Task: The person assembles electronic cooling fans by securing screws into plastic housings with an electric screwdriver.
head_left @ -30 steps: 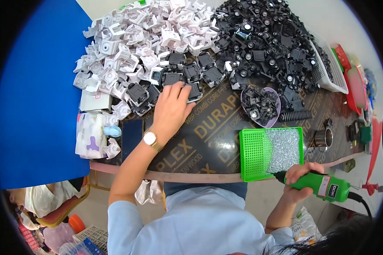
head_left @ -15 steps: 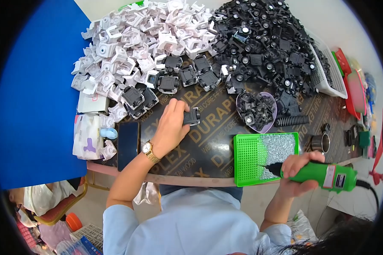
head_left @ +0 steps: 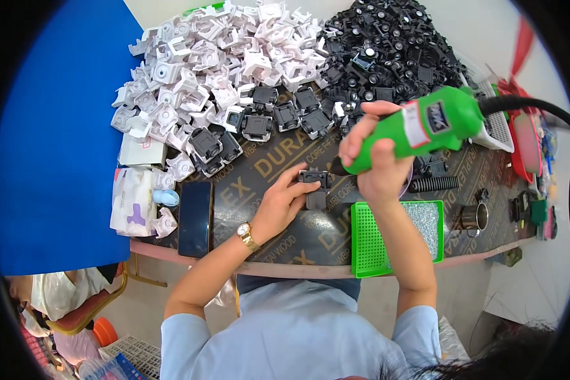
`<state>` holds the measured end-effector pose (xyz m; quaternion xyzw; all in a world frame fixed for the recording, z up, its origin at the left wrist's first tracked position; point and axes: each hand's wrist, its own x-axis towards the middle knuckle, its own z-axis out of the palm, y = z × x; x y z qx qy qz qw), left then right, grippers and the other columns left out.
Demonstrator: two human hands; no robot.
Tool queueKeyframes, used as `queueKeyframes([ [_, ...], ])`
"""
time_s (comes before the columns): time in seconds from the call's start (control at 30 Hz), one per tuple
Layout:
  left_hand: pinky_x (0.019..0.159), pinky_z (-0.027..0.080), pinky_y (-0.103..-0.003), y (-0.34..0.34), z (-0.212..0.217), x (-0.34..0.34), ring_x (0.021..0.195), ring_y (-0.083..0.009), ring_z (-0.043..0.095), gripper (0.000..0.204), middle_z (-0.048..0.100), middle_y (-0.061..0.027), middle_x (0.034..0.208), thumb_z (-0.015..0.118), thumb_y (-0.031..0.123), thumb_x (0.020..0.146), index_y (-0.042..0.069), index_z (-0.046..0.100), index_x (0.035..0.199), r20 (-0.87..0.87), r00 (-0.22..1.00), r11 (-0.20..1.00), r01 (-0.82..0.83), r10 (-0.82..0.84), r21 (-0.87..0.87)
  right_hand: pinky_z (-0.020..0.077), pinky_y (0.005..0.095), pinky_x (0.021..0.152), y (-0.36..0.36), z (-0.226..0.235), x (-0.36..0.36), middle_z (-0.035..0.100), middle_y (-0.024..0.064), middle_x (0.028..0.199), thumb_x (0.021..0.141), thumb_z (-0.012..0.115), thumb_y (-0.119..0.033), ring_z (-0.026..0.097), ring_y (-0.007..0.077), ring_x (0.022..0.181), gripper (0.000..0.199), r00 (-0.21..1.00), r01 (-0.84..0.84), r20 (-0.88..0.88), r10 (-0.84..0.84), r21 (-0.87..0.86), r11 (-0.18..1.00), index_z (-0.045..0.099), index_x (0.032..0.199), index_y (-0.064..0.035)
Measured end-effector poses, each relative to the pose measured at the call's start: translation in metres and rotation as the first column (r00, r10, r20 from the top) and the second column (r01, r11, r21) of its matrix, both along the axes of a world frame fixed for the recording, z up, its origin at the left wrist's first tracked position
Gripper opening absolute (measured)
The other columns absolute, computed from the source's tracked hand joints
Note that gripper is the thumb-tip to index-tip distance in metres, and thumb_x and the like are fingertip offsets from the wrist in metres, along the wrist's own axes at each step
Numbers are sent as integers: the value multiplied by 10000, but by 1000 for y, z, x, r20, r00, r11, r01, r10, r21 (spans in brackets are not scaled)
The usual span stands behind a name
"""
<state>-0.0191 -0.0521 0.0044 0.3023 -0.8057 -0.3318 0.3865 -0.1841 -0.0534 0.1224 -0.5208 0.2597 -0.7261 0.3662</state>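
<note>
Since half a second ago: right hand (head_left: 377, 166) has lifted the green electric screwdriver (head_left: 424, 126) from the table edge beside the green tray up over the middle of the table; left hand (head_left: 284, 202) has drawn one black part toward the near side.

Items, left to right:
- Blue panel (head_left: 57, 145), far left.
- Tissue packet (head_left: 130, 202) and dark phone (head_left: 195, 218), lying flat near the table's (head_left: 278, 253) front edge.
- Heap of white plastic housings (head_left: 209, 63), rear left.
- Row of assembled black-and-white units (head_left: 259, 120), just in front of the heap.
- Left hand, gold wristwatch (head_left: 246, 234) at the wrist; fingers closed lightly on the black plastic part (head_left: 314, 187), pressing it flat on the table.
- Black plastic part: centre of table, under the screwdriver tip. Judged light, rigid, moulded, likely to skid on the smooth board; best pinned by its side edges, clear of the top face.
- Right hand, wrapped fully round the screwdriver barrel, tip angled down toward the part; contact cannot be told.
- Green tray (head_left: 370, 247) holding small screws, front edge, near the right forearm.
- Heap of black parts (head_left: 392, 44), rear right.
- Metal cup (head_left: 472, 217), right of the tray.
</note>
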Motion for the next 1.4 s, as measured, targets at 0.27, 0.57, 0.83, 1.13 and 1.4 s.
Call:
queueKeyframes([
  [0.27, 875, 433, -393, 0, -5, 1, 1057, -316, 520, 426, 542, -135, 1175, 643, -4, 715, 185, 644, 1097, 100, 994, 995, -36, 46, -97, 418, 251, 457, -12, -25, 12, 510, 64, 646, 842, 630, -429, 487, 126, 505, 558, 994, -8, -107, 14, 56, 998, 440, 1134, 7],
  [0.57, 877, 399, -388, 0, -6, 0, 1055, -298, 524, 406, 551, -135, 1160, 657, 11, 709, 186, 657, 1076, 132, 989, 988, -53, 72, -146, 414, 253, 452, -17, -31, 14, 505, 56, 641, 849, 621, -427, 488, 122, 506, 548, 996, 13, -94, -7, 59, 998, 447, 1126, 13],
  [0.83, 871, 416, -384, 2, -5, 0, 1039, -295, 541, 429, 565, -116, 1161, 639, -24, 688, 166, 664, 1071, 128, 988, 987, -65, 84, -148, 417, 251, 455, -13, -30, 14, 506, 60, 643, 848, 628, -414, 492, 125, 520, 548, 998, 1, -59, 3, 69, 998, 448, 1133, 19],
  [1.13, 873, 407, -384, 1, -7, 0, 1040, -290, 537, 424, 559, -132, 1149, 657, 6, 706, 192, 654, 1087, 137, 988, 989, -58, 77, -140, 419, 252, 451, -11, -35, 12, 508, 63, 640, 838, 635, -429, 489, 125, 515, 569, 994, 15, -113, -9, 48, 999, 446, 1136, 17],
  [1.4, 863, 410, -383, 2, -7, 0, 1026, -292, 539, 425, 558, -130, 1154, 660, 13, 713, 198, 649, 1095, 142, 986, 988, -62, 82, -142, 413, 255, 441, -5, -28, 6, 507, 64, 639, 834, 633, -444, 483, 129, 494, 577, 996, 39, -85, -34, 60, 997, 447, 1138, 10],
])
